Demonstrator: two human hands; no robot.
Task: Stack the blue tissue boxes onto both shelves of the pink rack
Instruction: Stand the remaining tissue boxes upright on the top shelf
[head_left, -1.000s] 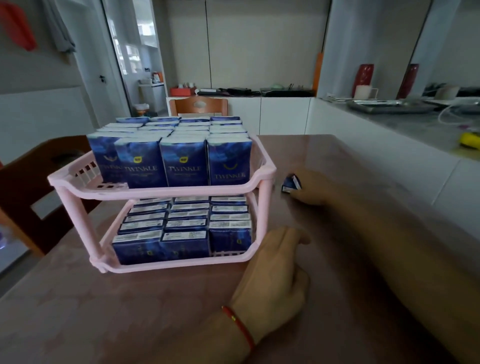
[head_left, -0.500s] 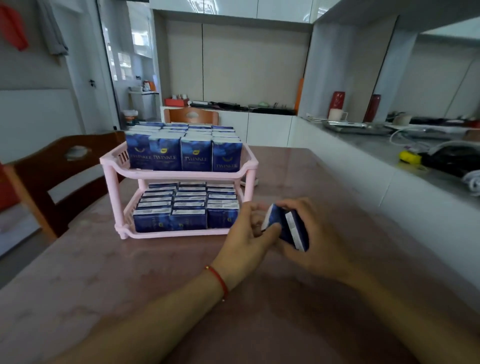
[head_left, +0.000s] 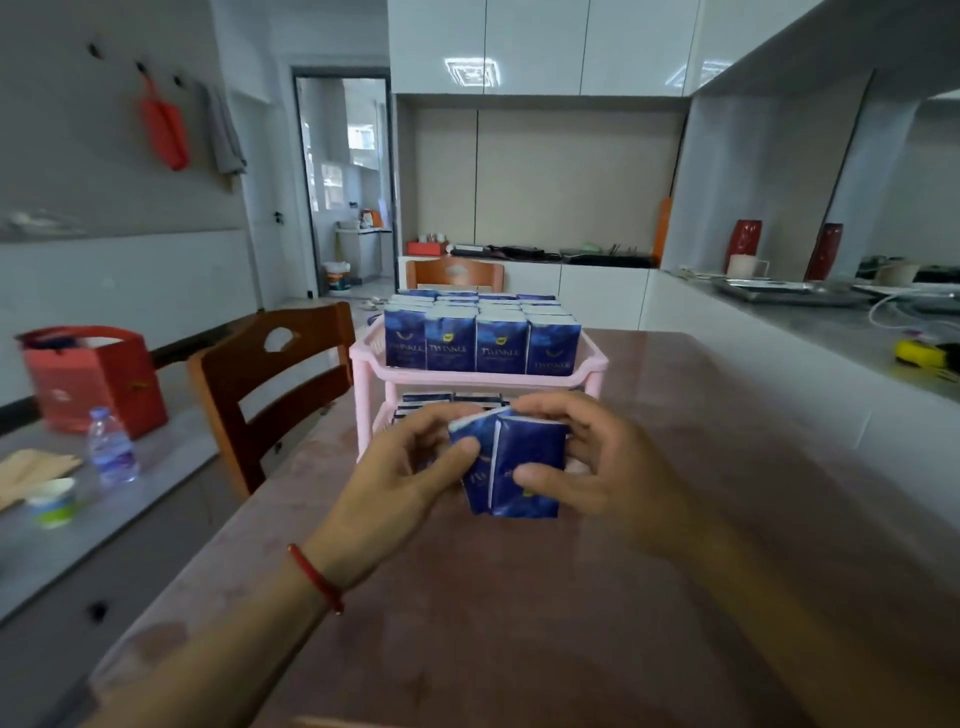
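— Starting with the biggest: brownish table (head_left: 545, 623), long, running away toward the far edge. Wooden chair (head_left: 270, 384) drawn up at its left edge, a second chair (head_left: 454, 273) past the far edge.

— And on it?

— Pink rack (head_left: 592, 371), two shelves, standing near the middle, toward the far end. Top shelf packed with upright blue tissue boxes (head_left: 480, 345): four across the front row, more rows behind, exact total hard to tell. Lower shelf also filled, mostly hidden behind the hands.

— Hands next. Pose?

— Both raised above the table, just in front of the rack's lower shelf, palms turned inward, facing each other. Left hand (head_left: 405, 478) reaching in from the left, thumb laid on the front face, fingers curled behind. Red bracelet (head_left: 317, 577) on that wrist. Right hand (head_left: 608, 467) mirrored, thumb pressed on the front, fingers wrapped over the top and back.

— Gripping what?

— Two held boxes (head_left: 519, 467), upright, side by side and touching; left hand pinching the left one, right hand pinching the right one. Clear of the table surface, not yet on either shelf.

— Smaller things?

— Off the table, on the grey side counter at left: one red bag (head_left: 98, 379), one water bottle (head_left: 111, 447), one small cup (head_left: 52, 501).
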